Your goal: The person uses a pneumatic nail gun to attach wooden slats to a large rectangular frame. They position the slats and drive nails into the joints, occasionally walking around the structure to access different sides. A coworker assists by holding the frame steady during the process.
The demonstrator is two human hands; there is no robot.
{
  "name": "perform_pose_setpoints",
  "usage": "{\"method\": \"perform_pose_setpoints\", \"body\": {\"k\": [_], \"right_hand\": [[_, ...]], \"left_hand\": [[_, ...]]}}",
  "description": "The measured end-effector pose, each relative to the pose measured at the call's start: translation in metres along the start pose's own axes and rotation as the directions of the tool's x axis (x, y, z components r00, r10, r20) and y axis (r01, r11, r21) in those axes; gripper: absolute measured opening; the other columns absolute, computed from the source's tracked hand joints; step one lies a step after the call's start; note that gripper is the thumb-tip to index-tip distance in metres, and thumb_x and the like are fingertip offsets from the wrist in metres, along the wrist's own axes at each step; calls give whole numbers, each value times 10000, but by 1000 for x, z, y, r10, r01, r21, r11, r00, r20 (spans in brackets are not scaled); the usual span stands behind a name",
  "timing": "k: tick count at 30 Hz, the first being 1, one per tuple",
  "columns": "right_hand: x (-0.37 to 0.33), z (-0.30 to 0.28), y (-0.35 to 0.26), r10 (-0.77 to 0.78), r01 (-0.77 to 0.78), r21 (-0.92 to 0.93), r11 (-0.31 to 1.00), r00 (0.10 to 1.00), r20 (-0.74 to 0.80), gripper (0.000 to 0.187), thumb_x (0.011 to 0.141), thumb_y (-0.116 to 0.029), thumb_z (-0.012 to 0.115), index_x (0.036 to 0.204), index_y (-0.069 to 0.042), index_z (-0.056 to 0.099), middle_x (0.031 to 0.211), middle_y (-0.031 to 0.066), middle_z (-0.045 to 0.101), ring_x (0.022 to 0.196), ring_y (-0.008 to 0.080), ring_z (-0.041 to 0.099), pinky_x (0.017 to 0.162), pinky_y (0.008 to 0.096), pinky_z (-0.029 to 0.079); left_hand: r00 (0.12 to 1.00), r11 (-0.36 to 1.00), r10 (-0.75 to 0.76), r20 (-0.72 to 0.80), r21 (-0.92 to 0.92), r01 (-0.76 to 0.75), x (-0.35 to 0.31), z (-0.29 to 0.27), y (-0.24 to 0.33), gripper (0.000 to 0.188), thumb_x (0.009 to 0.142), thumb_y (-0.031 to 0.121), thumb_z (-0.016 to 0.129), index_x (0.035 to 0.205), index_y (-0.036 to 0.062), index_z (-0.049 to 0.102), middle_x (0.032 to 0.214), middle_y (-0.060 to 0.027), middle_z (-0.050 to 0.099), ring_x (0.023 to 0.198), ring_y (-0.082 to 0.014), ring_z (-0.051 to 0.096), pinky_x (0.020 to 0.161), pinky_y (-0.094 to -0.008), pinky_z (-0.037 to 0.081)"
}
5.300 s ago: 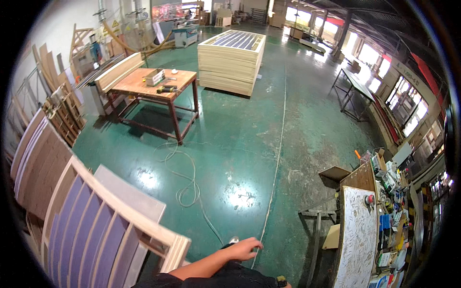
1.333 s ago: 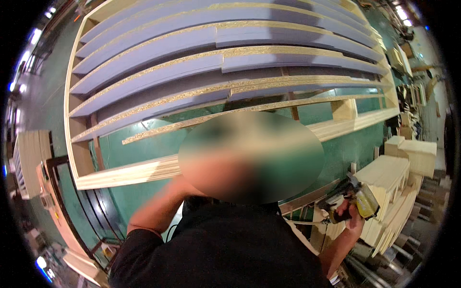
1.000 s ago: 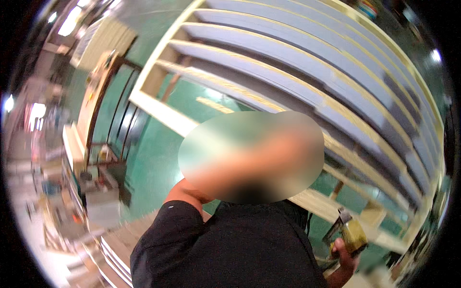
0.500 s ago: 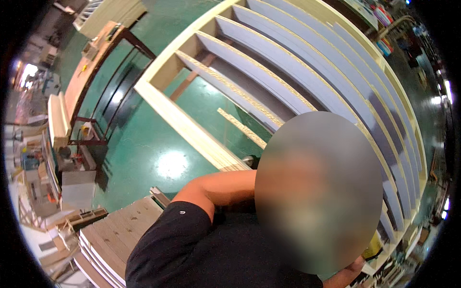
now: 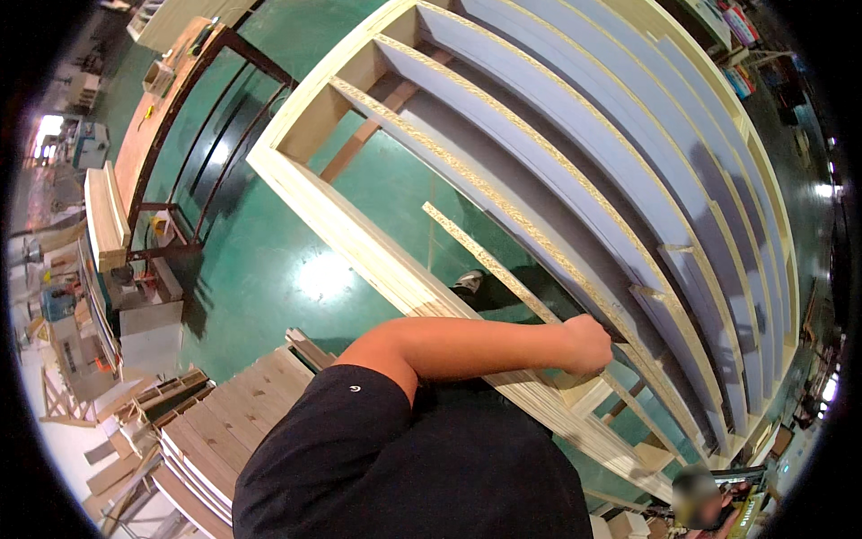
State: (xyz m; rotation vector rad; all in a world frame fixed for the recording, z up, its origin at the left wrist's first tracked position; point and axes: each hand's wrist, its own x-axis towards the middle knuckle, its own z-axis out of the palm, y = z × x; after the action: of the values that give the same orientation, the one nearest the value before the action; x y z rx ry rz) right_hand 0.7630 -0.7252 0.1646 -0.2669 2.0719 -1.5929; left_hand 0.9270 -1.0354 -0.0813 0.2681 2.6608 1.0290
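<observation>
My left hand (image 5: 588, 346) is closed around the upper edge of a narrow chipboard strip (image 5: 485, 258), which runs lengthwise inside a large pale wooden frame (image 5: 350, 229). My left forearm reaches over the frame's near rail. Beyond the strip, long grey-faced boards with raw chipboard edges (image 5: 503, 202) stand on edge in rows. At the lower right, a blurred patch covers most of my right hand (image 5: 709, 519); its fingers are hidden. Close beside it is a yellow and black object (image 5: 747, 514), partly cut off by the dark rim, its kind unclear.
Stacked wooden boards (image 5: 242, 409) lie close on my left. Farther left stands a bench with a wooden top and dark metal legs (image 5: 171, 99). A shoe (image 5: 469, 282) shows on the green floor (image 5: 269, 269) through the frame. Offcuts and clutter line the left edge.
The large blurred patch that covered my left hand is gone, so its hold on the strip shows. The frame and strip appear slightly shifted in the view.
</observation>
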Motion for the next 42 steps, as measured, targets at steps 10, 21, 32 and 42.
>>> {"method": "perform_pose_setpoints", "body": {"k": [10,21,32,42], "right_hand": [[33,56,-12,327,-24,-810,585,922,208,669,739,-178,862,1340,-24,612,1254,150,653,1156,284,619,998,394,480],[73,127,39,264,443,-519,731,518,814,555,593,-59,748,1113,25,570,1026,193,557,1035,422,579,914,436,475],[78,133,51,316,494,-560,665,494,810,526,606,-85,766,1084,21,574,995,201,574,1007,434,583,876,457,477],[79,140,48,388,436,-594,676,475,790,471,604,-88,742,1023,27,560,954,203,560,976,435,582,847,454,477]], "left_hand": [[999,999,-42,-2,-34,42,-10,-11,-11,184,850,113,631,937,49,780,1009,-174,755,979,-383,730,794,-504,599],[996,998,-54,70,40,51,-16,-22,-6,269,852,189,681,1115,152,727,1017,-116,726,1023,-336,699,843,-477,586],[997,999,-53,47,-4,53,-16,-19,-7,320,834,172,697,1151,146,725,984,-120,738,993,-347,700,831,-482,583],[999,999,-39,8,-18,39,-17,-20,-8,224,862,153,635,1048,112,751,970,-155,747,971,-364,724,796,-494,593]]}}
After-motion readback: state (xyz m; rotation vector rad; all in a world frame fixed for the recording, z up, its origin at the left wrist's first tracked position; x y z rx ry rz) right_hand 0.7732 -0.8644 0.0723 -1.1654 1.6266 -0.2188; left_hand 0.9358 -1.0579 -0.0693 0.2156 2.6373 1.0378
